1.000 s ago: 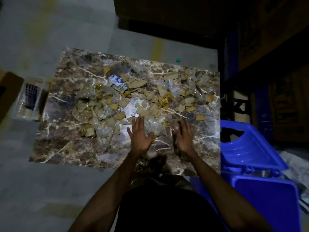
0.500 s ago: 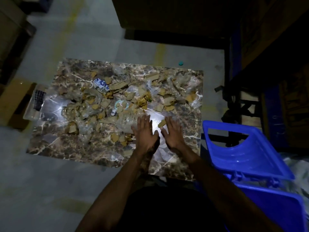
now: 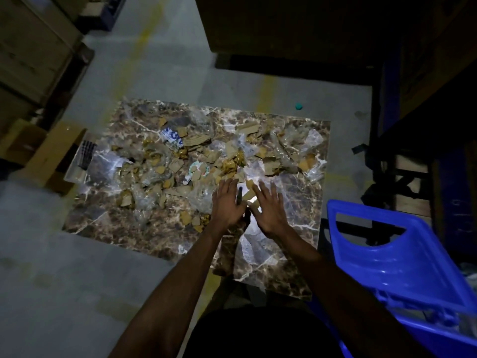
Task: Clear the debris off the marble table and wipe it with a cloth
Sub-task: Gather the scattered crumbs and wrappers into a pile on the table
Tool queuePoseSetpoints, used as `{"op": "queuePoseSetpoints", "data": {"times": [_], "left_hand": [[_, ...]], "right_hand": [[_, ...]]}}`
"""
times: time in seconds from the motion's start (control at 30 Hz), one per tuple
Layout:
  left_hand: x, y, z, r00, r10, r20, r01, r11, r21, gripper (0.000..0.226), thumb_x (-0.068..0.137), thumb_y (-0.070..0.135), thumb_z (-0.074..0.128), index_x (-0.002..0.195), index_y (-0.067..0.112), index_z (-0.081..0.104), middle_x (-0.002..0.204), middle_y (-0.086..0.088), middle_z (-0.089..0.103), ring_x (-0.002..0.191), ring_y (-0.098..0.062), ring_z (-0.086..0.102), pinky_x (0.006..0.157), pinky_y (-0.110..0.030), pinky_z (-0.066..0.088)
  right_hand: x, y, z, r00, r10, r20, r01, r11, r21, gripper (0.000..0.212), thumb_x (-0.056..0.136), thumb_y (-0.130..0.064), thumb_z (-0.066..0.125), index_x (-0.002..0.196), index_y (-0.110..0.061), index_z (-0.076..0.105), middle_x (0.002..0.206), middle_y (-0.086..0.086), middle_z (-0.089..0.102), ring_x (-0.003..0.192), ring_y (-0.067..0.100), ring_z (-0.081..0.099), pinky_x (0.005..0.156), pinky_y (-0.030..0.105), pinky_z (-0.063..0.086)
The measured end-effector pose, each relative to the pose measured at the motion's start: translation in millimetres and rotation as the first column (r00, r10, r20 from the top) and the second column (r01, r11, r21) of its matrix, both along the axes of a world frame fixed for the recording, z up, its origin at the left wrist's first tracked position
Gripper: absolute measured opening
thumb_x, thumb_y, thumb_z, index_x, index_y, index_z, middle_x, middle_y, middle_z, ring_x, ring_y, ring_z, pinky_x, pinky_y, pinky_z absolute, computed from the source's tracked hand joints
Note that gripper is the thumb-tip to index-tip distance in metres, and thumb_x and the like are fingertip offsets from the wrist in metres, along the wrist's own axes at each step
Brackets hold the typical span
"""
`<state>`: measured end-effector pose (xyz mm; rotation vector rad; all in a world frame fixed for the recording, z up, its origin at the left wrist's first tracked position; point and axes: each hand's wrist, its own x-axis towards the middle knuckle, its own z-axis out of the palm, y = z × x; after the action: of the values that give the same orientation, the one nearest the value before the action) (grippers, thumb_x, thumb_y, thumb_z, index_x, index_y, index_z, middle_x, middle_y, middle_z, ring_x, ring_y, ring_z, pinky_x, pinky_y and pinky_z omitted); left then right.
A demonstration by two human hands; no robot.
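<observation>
Both my hands are flat and spread, fingers straight, so my grip is apart on both sides and clamps nothing. My left hand (image 3: 228, 202) lies palm down at the near middle of the bench, fingertips reaching into the edge of the litter. My right hand (image 3: 269, 209) lies just beside it, fingers fanned, the thumbs close together with a narrow gap between them. In that gap sits a small tan scrap (image 3: 249, 193) under a bright glare on the stone; whether either hand touches it I cannot tell.

The debris (image 3: 196, 161), torn cardboard bits mixed with crumpled clear plastic, covers the middle and far part of the marble bench (image 3: 103, 223), from its left side across to the right edge. A blue-and-white printed wrapper (image 3: 172, 136) lies toward the far left of the heap, and a pale round piece of packaging (image 3: 197, 170) lies just beyond my left fingertips. The near left corner of the stone shows bare.

To my right, just beside the bench, stands a blue plastic bin (image 3: 402, 267) with its lid tilted open. On the grey floor (image 3: 51, 280) past the far edge lies a small teal cap (image 3: 299, 106). Cardboard boxes (image 3: 49, 153) sit at the bench's left side.
</observation>
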<state>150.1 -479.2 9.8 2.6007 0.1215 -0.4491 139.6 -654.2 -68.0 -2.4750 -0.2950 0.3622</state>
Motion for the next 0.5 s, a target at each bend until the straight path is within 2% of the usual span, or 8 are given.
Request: {"op": "queuePoseSetpoints", "data": {"times": [0.13,0.23,0.3,0.4,0.43,0.5], "left_hand": [[13,13,-3,1.0,-0.015,-0.016,0.014,1.0,-0.008,0.081,0.088,0.051,0.05,0.157,0.012,0.035,0.165,-0.011,0.03,0.155,-0.031,0.02,0.121,-0.057,0.023],[27,24,-6,0.999,-0.04,-0.007,0.04,0.999,-0.036,0.083,0.084,0.044,0.05,0.158,0.012,0.033,0.165,-0.01,0.03,0.155,-0.032,0.019,0.121,-0.06,0.022],[38,32,-5,0.997,-0.082,-0.001,0.082,0.995,-0.06,0.082,0.083,0.041,0.05,0.159,0.012,0.032,0.165,-0.01,0.03,0.156,-0.032,0.019,0.122,-0.058,0.02],[56,49,-8,0.989,-0.146,0.035,0.149,0.985,-0.086,0.079,0.086,0.042,0.052,0.157,0.012,0.037,0.163,-0.012,0.035,0.154,-0.035,0.022,0.121,-0.057,0.023],[62,57,-10,0.988,-0.149,0.042,0.153,0.982,-0.106,0.079,0.086,0.043,0.053,0.156,0.012,0.039,0.162,-0.013,0.037,0.154,-0.035,0.024,0.121,-0.057,0.024],[73,71,-15,0.989,-0.142,0.037,0.146,0.979,-0.14,0.079,0.085,0.045,0.053,0.156,0.013,0.038,0.162,-0.012,0.036,0.154,-0.035,0.023,0.122,-0.056,0.023]], "right_hand": [[37,5,4,0.984,-0.173,-0.031,0.167,0.975,-0.145,0.073,0.105,-0.063,0.017,0.166,-0.025,0.006,0.174,0.002,0.002,0.16,0.029,-0.01,0.125,0.056,0.0],[52,15,1,0.969,-0.209,-0.133,0.18,0.962,-0.204,0.08,0.105,-0.068,0.019,0.166,-0.02,0.0,0.174,0.004,-0.006,0.158,0.028,-0.017,0.125,0.052,-0.012],[49,28,0,0.966,-0.203,-0.16,0.168,0.964,-0.205,0.084,0.102,-0.072,0.016,0.166,-0.02,0.001,0.174,0.004,-0.007,0.157,0.029,-0.021,0.125,0.052,-0.013],[36,52,7,0.981,-0.119,-0.153,0.088,0.976,-0.199,0.09,0.096,-0.078,0.004,0.166,-0.022,0.016,0.174,0.0,0.007,0.159,0.029,-0.015,0.126,0.055,-0.009],[36,59,10,0.986,-0.11,-0.128,0.087,0.982,-0.169,0.086,0.098,-0.076,0.007,0.164,-0.024,0.024,0.172,0.0,0.016,0.16,0.029,-0.006,0.127,0.056,-0.003],[47,69,20,0.98,-0.195,-0.037,0.193,0.979,-0.06,0.07,0.104,-0.066,0.022,0.157,-0.024,0.039,0.165,0.003,0.034,0.158,0.031,0.014,0.126,0.058,0.013]]}}
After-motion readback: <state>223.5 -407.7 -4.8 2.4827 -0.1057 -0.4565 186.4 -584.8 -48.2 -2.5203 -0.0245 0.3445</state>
